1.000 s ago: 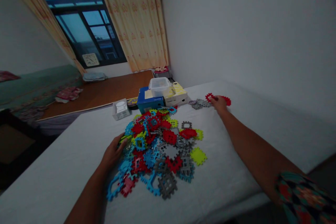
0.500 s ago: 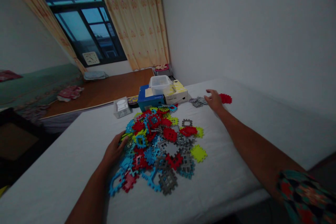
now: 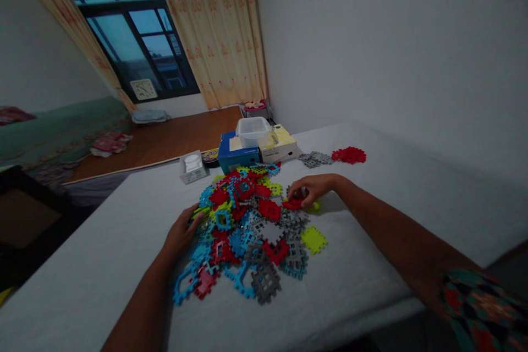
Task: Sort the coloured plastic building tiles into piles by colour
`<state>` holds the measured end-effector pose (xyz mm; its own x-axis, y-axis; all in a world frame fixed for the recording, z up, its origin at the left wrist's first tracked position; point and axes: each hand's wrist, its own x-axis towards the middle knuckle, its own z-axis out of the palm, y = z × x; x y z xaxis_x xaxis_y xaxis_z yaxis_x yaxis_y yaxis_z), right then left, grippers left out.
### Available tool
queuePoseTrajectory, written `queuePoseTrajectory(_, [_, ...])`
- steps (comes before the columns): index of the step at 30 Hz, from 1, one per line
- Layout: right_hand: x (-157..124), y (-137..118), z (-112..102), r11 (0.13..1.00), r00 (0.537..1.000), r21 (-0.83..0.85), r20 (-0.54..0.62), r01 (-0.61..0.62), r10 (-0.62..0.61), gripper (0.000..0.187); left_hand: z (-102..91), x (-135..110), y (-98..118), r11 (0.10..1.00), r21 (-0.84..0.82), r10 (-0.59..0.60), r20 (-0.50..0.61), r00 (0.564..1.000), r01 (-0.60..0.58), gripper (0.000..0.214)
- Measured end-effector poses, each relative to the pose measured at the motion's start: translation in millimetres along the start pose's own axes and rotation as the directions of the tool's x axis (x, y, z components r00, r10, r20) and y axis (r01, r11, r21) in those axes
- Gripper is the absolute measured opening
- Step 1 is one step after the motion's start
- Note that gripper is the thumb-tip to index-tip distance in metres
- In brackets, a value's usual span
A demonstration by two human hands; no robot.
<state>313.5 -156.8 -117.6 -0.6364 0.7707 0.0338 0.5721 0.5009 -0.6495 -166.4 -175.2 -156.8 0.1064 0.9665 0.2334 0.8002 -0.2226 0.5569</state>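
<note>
A heap of plastic interlocking tiles in red, blue, grey and lime lies on the white sheet, many with notched edges and cut-out centres. At its left edge rests my left hand, thumb and fingers apart, next to lime tiles. My right hand reaches into the heap's right side, its fingers bent down around a red tile. Part of that tile is hidden by the fingers. A lime tile lies flat just right of the heap.
Farther back lie a grey tile pile and a red tile pile. Behind the heap stand a blue box, a white-and-yellow box, a clear plastic tub and a small white box. A wall rises at the right.
My right hand has come back from beside the far red pile to the heap's right side and closed around a red tile. My left hand stays in place.
</note>
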Motion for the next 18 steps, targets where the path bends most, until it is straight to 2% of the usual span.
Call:
queuePoseTrajectory(4, [-0.4,-0.5,-10.9,0.999,0.998,0.046,0.066,0.018,-0.021,0.042,0.7,0.7,-2.2,1.0,0.006,0.004,-0.002,1.0,-0.004,0.076])
queuePoseTrajectory(7, [0.2,4.9,-14.8,0.986,0.996,0.168,0.092,-0.011,-0.004,0.047,0.5,0.4,-3.3,1.0,0.015,-0.001,0.009,1.0,0.001,0.074])
queuePoseTrajectory(9, [1.1,11.9,-15.6,0.966,0.999,0.256,0.039,-0.045,0.036,0.048,0.1,0.0,-3.5,1.0,0.013,0.004,0.002,1.0,-0.004,0.072])
queuePoseTrajectory(11, [1.4,23.0,-17.1,0.946,0.991,0.317,-0.087,-0.073,0.106,0.047,-0.1,-0.2,-3.9,1.0,0.006,0.009,-0.009,1.0,-0.009,0.071])
queuePoseTrajectory(12, [0.6,30.5,-18.6,0.935,0.972,0.345,-0.178,-0.085,0.154,0.046,0.0,0.0,-4.4,1.0,0.001,0.011,-0.01,1.0,-0.011,0.071])
queuePoseTrajectory(13, [-1.0,39.5,-20.9,0.923,0.935,0.373,-0.283,-0.096,0.212,0.045,0.2,0.3,-5.1,1.0,-0.002,0.014,-0.009,1.0,-0.014,0.072])
queuePoseTrajectory(14, [-3.7,50.0,-23.9,0.91,0.877,0.402,-0.393,-0.107,0.276,0.044,0.6,0.8,-6.0,1.0,-0.003,0.016,-0.007,1.0,-0.016,0.073])
queuePoseTrajectory(15, [-7.5,61.7,-27.4,0.895,0.794,0.428,-0.499,-0.122,0.347,0.042,1.0,1.3,-7.1,1.0,-0.004,0.019,-0.005,1.0,-0.019,0.074])
queuePoseTrajectory(16, [-12.4,74.3,-31.3,0.879,0.68,0.454,-0.599,-0.146,0.422,0.039,1.5,1.9,-8.3,1.0,-0.003,0.02,-0.006,1.0,-0.02,0.074])
queuePoseTrajectory(18, [-24.9,99.9,-39.6,0.838,0.398,0.503,-0.739,-0.21,0.544,0.035,2.5,3.0,-10.8,1.0,-0.001,0.019,-0.013,1.0,-0.019,0.075])
